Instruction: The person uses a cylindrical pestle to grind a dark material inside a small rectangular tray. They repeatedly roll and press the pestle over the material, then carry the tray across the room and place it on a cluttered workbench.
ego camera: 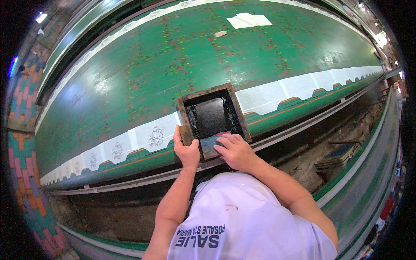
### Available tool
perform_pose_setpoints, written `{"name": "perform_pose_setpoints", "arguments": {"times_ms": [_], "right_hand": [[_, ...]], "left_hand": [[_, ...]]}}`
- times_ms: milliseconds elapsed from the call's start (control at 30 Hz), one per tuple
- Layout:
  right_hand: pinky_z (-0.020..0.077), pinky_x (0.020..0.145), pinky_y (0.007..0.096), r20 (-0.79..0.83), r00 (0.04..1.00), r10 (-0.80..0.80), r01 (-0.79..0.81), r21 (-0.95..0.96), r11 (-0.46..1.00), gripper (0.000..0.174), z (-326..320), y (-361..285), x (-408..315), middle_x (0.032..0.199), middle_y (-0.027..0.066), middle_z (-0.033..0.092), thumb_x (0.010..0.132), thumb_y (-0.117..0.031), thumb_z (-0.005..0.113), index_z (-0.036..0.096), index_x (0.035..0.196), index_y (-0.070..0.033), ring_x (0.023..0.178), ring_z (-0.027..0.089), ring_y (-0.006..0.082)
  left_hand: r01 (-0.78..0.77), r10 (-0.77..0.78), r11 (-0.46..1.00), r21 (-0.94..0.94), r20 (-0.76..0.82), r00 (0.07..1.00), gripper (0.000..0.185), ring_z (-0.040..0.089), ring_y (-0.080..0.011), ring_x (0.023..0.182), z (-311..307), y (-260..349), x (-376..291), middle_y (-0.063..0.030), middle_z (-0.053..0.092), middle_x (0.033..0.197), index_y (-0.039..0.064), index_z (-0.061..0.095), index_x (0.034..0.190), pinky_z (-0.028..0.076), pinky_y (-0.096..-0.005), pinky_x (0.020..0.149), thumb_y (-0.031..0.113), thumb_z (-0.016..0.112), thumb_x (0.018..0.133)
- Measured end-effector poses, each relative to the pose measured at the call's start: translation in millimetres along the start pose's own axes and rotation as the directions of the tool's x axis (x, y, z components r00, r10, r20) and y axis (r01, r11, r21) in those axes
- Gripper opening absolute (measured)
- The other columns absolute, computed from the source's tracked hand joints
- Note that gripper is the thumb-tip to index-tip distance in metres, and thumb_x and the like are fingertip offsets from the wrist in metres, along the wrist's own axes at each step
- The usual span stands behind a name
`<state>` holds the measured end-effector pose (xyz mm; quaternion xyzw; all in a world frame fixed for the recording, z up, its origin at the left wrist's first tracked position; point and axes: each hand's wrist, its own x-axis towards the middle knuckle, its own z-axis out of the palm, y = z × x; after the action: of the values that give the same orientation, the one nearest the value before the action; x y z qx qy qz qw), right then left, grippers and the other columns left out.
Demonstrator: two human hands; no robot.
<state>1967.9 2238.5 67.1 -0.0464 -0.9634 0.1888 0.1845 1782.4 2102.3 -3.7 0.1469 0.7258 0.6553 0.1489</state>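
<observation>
A wooden screen-printing frame (239, 112) with a black, ink-coated mesh (210, 117) rests on a row of white fabric pieces at the table's near edge. My left hand (187, 151) grips the frame's lower left side, thumb on its inner edge. My right hand (235, 151) holds a squeegee (209, 144), blue-grey with a bit of red, at the near end of the mesh. Left of the frame, a fabric piece (136, 139) bears a black line drawing of cartoon figures. To the right, the visible pieces (260, 97) look blank. The fabric under the frame is hidden.
The long green table (146, 78) has red and yellow paint specks. Folded white cloth (248, 20) and a small pale lump (220, 33) lie farther back. Another printed strip (128, 27) runs along the far edge. Behind me stands another green table (364, 182); flat panels (338, 156) lie low between.
</observation>
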Motion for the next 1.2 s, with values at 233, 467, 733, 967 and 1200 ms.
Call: {"name": "perform_pose_setpoints", "arguments": {"times_ms": [233, 467, 733, 967, 1200], "right_hand": [[0.0574, 0.096, 0.0476, 0.367, 0.930, -0.036, 0.056, -0.044, 0.997, 0.032, -22, 34, 41, 0.115, 0.0108, 0.074, 0.091, -0.014, 0.072, 0.078, 0.121, -0.007, 0.112, 0.072, 0.0338], [0.0604, 0.100, 0.0532, 0.396, 0.917, 0.044, -0.053, 0.012, 0.998, 0.030, -18, 97, 118, 0.112, 0.0164, 0.076, 0.088, -0.003, 0.069, 0.079, 0.116, -0.007, 0.115, 0.074, 0.0403], [0.0582, 0.104, 0.0524, 0.277, 0.953, 0.123, -0.111, -0.056, 0.992, 0.037, 8, 117, 142, 0.117, 0.0145, 0.076, 0.084, -0.001, 0.072, 0.078, 0.120, -0.008, 0.117, 0.072, 0.0399], [0.0534, 0.095, 0.0502, 0.200, 0.979, 0.046, -0.024, -0.111, 0.994, 0.036, 10, 72, 88, 0.115, 0.0122, 0.074, 0.083, -0.004, 0.075, 0.079, 0.119, -0.009, 0.113, 0.070, 0.0357], [0.0530, 0.097, 0.0492, 0.177, 0.983, 0.054, -0.041, -0.074, 0.996, 0.037, -1, 27, 45, 0.116, 0.0118, 0.074, 0.087, -0.007, 0.072, 0.080, 0.123, -0.007, 0.110, 0.069, 0.0341]], "left_hand": [[0.018, -0.018, 0.999, 0.034, -0.003, 1.000, 0.083, 0.063, -0.0288, 0.142, -2, -1, 2, -0.0201, 0.064, 0.154, -0.005, 0.050, 0.165, 0.049, -0.0411, 0.123, -0.006, 0.077, 0.087], [0.177, -0.163, 0.964, -0.198, 0.087, 0.983, 0.067, 0.065, -0.0267, 0.140, -13, 1, 19, -0.0189, 0.065, 0.153, -0.005, 0.052, 0.161, 0.050, -0.0393, 0.122, -0.010, 0.074, 0.098], [0.198, -0.184, 0.976, -0.088, 0.149, 0.972, 0.061, 0.069, -0.0231, 0.132, -21, 8, 28, -0.0159, 0.069, 0.146, -0.004, 0.057, 0.154, 0.053, -0.0373, 0.117, -0.008, 0.078, 0.097], [0.161, -0.144, 0.981, -0.105, 0.155, 0.977, 0.062, 0.070, -0.0222, 0.129, -21, 5, 27, -0.0130, 0.069, 0.143, -0.002, 0.057, 0.155, 0.055, -0.0374, 0.115, -0.011, 0.077, 0.097], [0.170, -0.145, 0.975, -0.144, 0.169, 0.975, 0.062, 0.068, -0.0224, 0.132, -21, -4, 28, -0.0138, 0.068, 0.146, -0.003, 0.056, 0.155, 0.054, -0.0377, 0.117, -0.010, 0.077, 0.097]]}}
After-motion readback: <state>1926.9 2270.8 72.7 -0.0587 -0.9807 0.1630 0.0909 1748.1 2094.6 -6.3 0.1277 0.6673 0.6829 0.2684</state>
